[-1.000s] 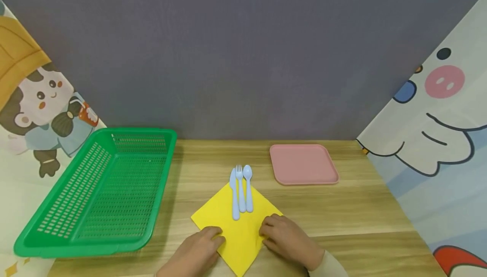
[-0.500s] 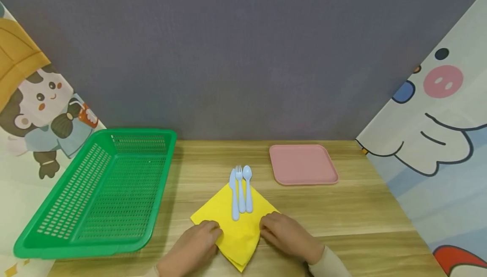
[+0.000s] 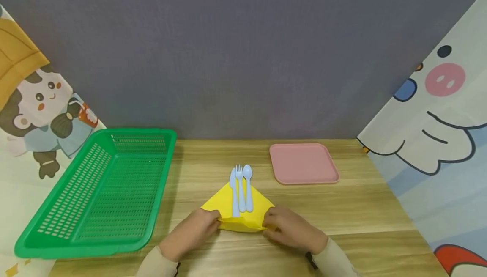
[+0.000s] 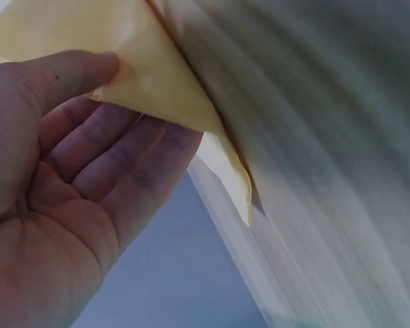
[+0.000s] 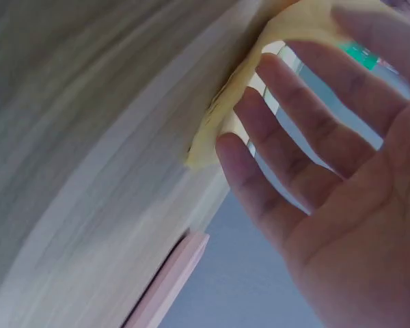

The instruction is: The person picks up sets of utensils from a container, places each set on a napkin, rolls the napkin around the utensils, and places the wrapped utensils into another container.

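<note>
A yellow napkin [image 3: 220, 201] lies cornerwise on the table, its near part folded up and over. In the head view my left hand [image 3: 192, 231] pinches the fold at its left end, and my right hand [image 3: 293, 229] pinches the right end. The left wrist view has the left thumb on top of the cloth [image 4: 157, 78] with the fingers behind it. On the napkin a light blue knife [image 3: 233, 196], fork [image 3: 241, 192] and spoon [image 3: 248, 190] lie side by side, heads pointing away past the far corner. The raised fold hides the tip of the knife handle.
A green slotted basket [image 3: 164, 184] stands at the left of the wooden table [image 3: 365, 213]. Toward the back right lies a pink tray [image 3: 304, 165], whose edge also appears in the right wrist view. A grey wall [image 3: 243, 57] rises behind the table, with cartoon-printed panels on both sides.
The napkin's near corner has been lifted and folded away from me, toward the cutlery handles. Both hands moved slightly forward with it; the cutlery stays in place.
</note>
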A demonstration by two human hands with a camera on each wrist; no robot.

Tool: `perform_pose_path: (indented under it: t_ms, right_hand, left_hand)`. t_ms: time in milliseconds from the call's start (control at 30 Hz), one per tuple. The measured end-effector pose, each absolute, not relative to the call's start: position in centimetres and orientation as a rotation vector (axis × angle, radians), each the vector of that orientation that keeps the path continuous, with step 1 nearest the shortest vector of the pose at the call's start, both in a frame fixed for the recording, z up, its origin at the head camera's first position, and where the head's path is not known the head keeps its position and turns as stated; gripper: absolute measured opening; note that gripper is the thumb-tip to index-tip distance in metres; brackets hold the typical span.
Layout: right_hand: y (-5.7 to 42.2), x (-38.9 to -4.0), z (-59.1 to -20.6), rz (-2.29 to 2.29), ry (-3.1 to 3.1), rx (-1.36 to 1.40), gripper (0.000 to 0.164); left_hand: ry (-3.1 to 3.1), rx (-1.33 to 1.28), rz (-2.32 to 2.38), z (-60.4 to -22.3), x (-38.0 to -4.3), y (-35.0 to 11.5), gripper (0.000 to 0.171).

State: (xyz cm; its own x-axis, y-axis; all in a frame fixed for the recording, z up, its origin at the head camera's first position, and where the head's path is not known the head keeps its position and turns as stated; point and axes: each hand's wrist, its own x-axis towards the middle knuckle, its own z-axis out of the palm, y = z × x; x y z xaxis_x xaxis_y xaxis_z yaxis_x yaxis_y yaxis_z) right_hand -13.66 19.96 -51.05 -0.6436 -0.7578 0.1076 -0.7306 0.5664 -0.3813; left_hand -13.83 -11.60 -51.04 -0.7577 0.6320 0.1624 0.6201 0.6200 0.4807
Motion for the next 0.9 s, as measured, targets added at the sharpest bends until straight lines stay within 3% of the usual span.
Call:
perform_pose_path:
  t_ms: [33,333,600,900]
  right_hand:
    - [20.0,-13.9,-51.0,-0.627,2.730,-1.300,0.005]
    - [20.0,-16.0,-50.9,-0.711,2.685,-1.055,0.029]
    - [19.9,-17.7,-50.7,-0.725,2.657,-0.986,0.030]
    - [19.5,-18.8,-50.7,-0.590,2.689,-0.944,0.028]
  left_hand:
    - [2.796,1.070,0.834,-51.0,-14.1,-11.6,0.018]
    - [2.803,0.949,0.812,-50.8,-15.5,-11.4,0.021]
    - [2.863,0.843,0.744,-51.0,-16.8,-11.2,0.016]
    - [2.887,0.775,0.734,-51.2,-17.2,-11.1,0.023]
